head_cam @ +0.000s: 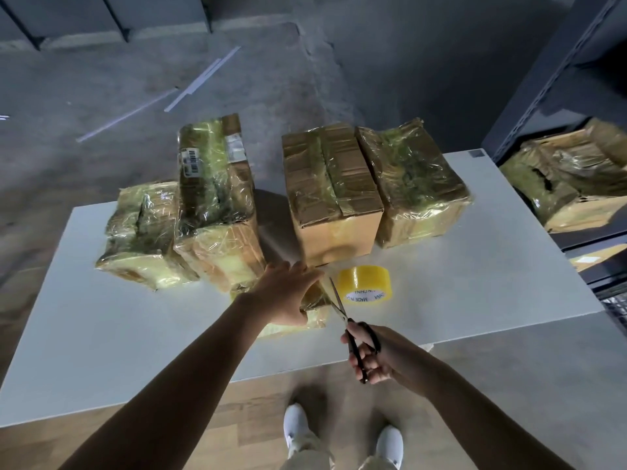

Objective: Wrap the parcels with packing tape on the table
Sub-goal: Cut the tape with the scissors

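**Q:** Where does the parcel lie relative to your fingers?

**A:** The small parcel [317, 300] sits directly under your left hand [288, 293]. The fingers [298, 271] are straight and close together, laid flat on its top and pointing away from you. Only its right edge and near corner show past your palm.

**Q:** What does the other hand hold?

**A:** Your right hand [383, 357] grips the scissors [353, 334], with its fingers [361, 359] curled through the black handles. The blades are parted, and their tips reach the small parcel's right edge, just right of your left fingertips. You cannot tell whether the blades touch any tape.

**Q:** Where is the tape?

**A:** The yellow tape roll [364, 283] rests on the white tabletop [135, 327], just right of the blades and beyond your right fingers.

**Q:** And the rest of the parcels?

**A:** Four larger parcels stand in a row beyond your left fingertips. Two film-covered ones [142, 232] [213, 198] touch each other on the left. On the right, a plain taped box [332, 191] touches another film-covered one [417, 184]. The gap between the two pairs lies straight ahead of your left fingers.
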Available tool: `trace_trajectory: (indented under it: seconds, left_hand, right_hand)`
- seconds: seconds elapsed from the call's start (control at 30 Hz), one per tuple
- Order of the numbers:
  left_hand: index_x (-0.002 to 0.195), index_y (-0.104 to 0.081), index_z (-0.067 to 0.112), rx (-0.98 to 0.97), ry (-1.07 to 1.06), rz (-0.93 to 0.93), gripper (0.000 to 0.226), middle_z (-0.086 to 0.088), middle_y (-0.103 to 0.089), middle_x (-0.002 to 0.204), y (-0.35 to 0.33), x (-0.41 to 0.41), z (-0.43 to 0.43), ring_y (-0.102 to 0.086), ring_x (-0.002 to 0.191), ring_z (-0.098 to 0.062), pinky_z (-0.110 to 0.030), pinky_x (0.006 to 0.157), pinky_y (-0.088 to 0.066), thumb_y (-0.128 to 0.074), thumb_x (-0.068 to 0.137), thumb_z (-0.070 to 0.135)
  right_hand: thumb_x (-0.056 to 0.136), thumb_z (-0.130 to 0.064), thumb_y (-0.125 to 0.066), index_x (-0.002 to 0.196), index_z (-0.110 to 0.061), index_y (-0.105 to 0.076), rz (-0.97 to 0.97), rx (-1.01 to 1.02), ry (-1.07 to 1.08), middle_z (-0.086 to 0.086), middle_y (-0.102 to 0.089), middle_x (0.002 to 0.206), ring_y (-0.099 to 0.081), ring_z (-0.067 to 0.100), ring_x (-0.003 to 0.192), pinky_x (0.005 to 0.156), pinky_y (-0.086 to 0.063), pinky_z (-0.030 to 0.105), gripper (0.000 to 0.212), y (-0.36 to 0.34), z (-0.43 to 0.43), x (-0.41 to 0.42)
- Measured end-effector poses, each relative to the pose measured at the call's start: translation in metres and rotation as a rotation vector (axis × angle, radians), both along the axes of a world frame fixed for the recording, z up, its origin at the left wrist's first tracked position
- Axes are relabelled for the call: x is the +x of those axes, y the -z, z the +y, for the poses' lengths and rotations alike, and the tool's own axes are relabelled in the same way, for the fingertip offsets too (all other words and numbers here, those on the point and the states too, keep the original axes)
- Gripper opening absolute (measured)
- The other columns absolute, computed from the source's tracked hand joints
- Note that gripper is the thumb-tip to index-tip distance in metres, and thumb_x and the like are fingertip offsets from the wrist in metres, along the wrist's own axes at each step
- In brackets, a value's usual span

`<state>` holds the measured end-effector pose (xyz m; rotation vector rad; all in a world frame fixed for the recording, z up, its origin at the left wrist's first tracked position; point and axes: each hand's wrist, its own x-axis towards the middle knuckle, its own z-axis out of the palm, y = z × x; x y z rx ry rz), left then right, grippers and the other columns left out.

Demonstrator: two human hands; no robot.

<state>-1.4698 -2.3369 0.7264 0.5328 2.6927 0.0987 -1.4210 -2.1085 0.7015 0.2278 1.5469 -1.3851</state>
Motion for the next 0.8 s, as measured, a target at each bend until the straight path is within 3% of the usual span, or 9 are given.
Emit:
trace_trajectory:
  seconds: [0.2,0.57,0.8]
  left_hand:
    - [0.141,-0.029,0.033,-0.012,0.019,-0.01,0.083,-0.001,-0.047,0.13,-0.002,0.001,-0.003,-0.044,0.118,-0.023,-0.039,0.099,-0.034,-0.074,0.071,0.034]
    - [0.142,-0.027,0.034,-0.035,0.032,-0.036,0.084,-0.002,-0.049,0.124,-0.004,0.0,-0.001,-0.044,0.113,-0.023,-0.036,0.093,-0.032,-0.072,0.072,0.037]
    - [0.141,-0.027,0.031,-0.033,0.026,-0.025,0.082,-0.003,-0.05,0.12,-0.004,-0.001,-0.003,-0.044,0.111,-0.022,-0.036,0.091,-0.034,-0.071,0.072,0.038]
  right_hand:
    - [0.069,-0.069,-0.058,0.105,-0.022,-0.06,0.027,-0.064,0.055,-0.002,-0.067,0.076,-0.066,0.017,0.069,0.064,-0.047,0.028,0.059,0.011,-0.011,0.002]
    - [0.072,-0.068,-0.057,0.104,-0.025,-0.061,0.007,-0.11,0.105,-0.005,-0.066,0.076,-0.063,0.012,0.069,0.071,-0.045,0.031,0.054,0.022,-0.026,-0.006]
    - [0.091,-0.048,-0.058,0.104,-0.016,-0.061,-0.002,-0.156,0.196,-0.002,-0.06,0.069,-0.057,0.012,0.063,0.066,-0.043,0.026,0.035,0.027,-0.032,-0.006]
